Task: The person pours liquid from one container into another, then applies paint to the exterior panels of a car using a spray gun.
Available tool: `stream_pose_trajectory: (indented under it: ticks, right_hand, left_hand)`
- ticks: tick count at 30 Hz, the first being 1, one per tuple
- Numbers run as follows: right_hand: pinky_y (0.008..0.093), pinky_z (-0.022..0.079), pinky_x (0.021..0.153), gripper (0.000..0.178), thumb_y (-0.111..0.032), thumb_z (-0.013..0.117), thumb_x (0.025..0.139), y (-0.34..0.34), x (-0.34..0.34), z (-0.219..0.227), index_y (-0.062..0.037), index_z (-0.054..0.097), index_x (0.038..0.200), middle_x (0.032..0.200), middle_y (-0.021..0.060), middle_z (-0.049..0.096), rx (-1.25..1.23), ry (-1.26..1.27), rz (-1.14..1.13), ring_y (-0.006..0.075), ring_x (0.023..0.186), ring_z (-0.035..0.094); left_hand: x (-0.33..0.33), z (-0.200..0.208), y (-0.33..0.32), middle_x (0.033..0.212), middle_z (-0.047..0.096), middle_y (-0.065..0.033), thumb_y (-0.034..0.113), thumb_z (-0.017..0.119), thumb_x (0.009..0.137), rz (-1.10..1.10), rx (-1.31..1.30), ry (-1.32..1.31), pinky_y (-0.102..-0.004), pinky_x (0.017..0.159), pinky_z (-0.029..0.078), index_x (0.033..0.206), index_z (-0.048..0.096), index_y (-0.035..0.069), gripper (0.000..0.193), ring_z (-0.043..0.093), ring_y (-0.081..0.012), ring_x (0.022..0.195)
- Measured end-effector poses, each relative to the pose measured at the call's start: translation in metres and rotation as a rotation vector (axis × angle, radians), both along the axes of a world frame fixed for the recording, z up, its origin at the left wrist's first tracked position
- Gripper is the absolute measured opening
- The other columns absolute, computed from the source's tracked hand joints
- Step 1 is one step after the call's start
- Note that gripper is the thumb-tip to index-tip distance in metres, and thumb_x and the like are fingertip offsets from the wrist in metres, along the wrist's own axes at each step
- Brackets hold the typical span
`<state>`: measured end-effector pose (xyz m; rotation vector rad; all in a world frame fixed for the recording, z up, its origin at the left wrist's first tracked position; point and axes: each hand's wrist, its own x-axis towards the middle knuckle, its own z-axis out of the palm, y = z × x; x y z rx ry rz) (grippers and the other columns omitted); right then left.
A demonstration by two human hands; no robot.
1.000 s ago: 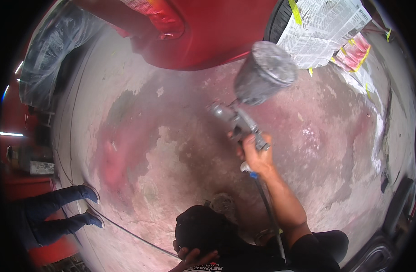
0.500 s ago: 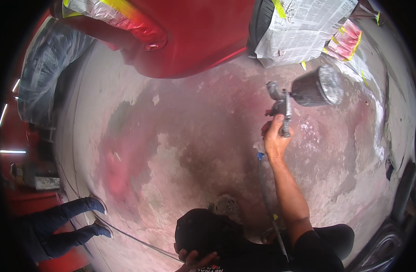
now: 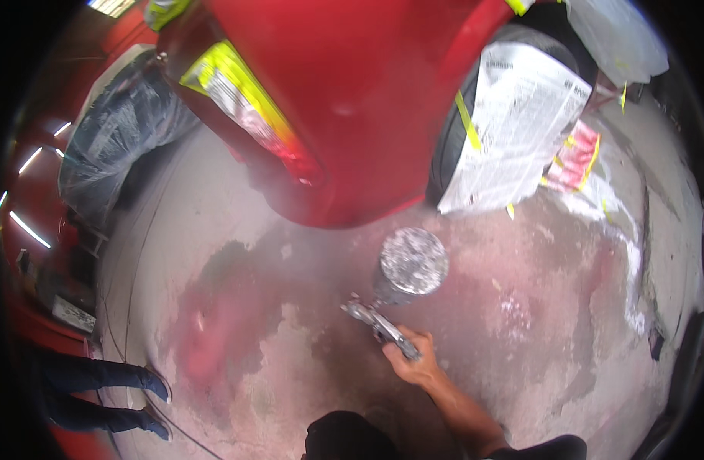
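Head view — right hand (image 3: pixel 417 366) grips spray gun (image 3: pixel 394 307); red car body (image 3: pixel 352 100) just beyond.

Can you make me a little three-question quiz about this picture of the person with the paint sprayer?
1. True or false: the right hand holds the metal spray gun with the round silver cup.
2. What covers the black tyre: A) printed newspaper, B) blue cloth, C) nothing?
3. Whose dark shoes stand at the lower left of the pink-stained concrete floor?

Key: 1 true; 2 A; 3 another person's.
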<state>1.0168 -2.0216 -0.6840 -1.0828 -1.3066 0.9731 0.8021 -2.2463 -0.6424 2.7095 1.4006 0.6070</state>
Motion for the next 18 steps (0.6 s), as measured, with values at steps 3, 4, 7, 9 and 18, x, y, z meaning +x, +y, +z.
stream_pose_trajectory:
  ticks: [3, 4, 7, 9, 18]
  right_hand:
    - [0.0327, 0.045, 0.052, 0.022, -0.024, 0.069, 0.088, -0.003, 0.020, -0.002, -0.0024, 0.066, 0.089, 0.061, 0.0050, 0.055, -0.075, 0.027, -0.100, 0.0120, 0.056, 0.054]
    - [0.0316, 0.046, 0.051, 0.026, -0.028, 0.068, 0.090, -0.005, 0.027, -0.004, -0.0023, 0.067, 0.091, 0.062, 0.0034, 0.056, -0.190, 0.057, -0.186, 0.0128, 0.054, 0.056]
    - [0.0288, 0.045, 0.047, 0.038, -0.037, 0.062, 0.095, -0.009, 0.043, 0.005, 0.0000, 0.068, 0.093, 0.060, 0.0020, 0.057, -0.223, 0.254, -0.422, 0.0132, 0.050, 0.056]
    - [0.0277, 0.044, 0.046, 0.042, -0.040, 0.059, 0.096, -0.010, 0.053, 0.028, 0.0012, 0.067, 0.094, 0.058, 0.0027, 0.056, -0.244, 0.272, -0.474, 0.0127, 0.049, 0.055]
    - [0.0262, 0.039, 0.042, 0.041, -0.039, 0.056, 0.099, -0.064, 0.071, 0.295, 0.0005, 0.066, 0.093, 0.050, 0.0006, 0.050, -0.422, 0.057, -0.480, 0.0095, 0.042, 0.049]
  left_hand:
    - [0.000, -0.004, 0.003, 0.149, 0.042, -0.0147, 0.049, 0.073, 0.081, -0.003, 0.008, -0.003, -0.0681, 0.110, 0.025, 0.135, 0.051, 0.020, 0.065, 0.033, -0.0421, 0.140]
    - [0.001, -0.004, 0.004, 0.149, 0.042, -0.0148, 0.049, 0.073, 0.081, -0.005, 0.008, -0.004, -0.0682, 0.110, 0.025, 0.136, 0.051, 0.020, 0.066, 0.033, -0.0423, 0.140]
    - [0.005, 0.000, 0.014, 0.150, 0.042, -0.0148, 0.049, 0.073, 0.081, -0.032, 0.018, -0.003, -0.0684, 0.110, 0.025, 0.138, 0.049, 0.020, 0.068, 0.034, -0.0427, 0.140]
    - [0.007, 0.003, 0.025, 0.150, 0.042, -0.0149, 0.049, 0.073, 0.081, -0.053, 0.035, -0.009, -0.0685, 0.110, 0.025, 0.139, 0.048, 0.019, 0.070, 0.034, -0.0429, 0.140]
    - [0.058, 0.167, 0.114, 0.138, 0.049, -0.0165, 0.041, 0.069, 0.082, -0.199, -0.577, 0.373, -0.0560, 0.108, 0.031, 0.138, 0.050, 0.015, 0.065, 0.039, -0.0347, 0.135]
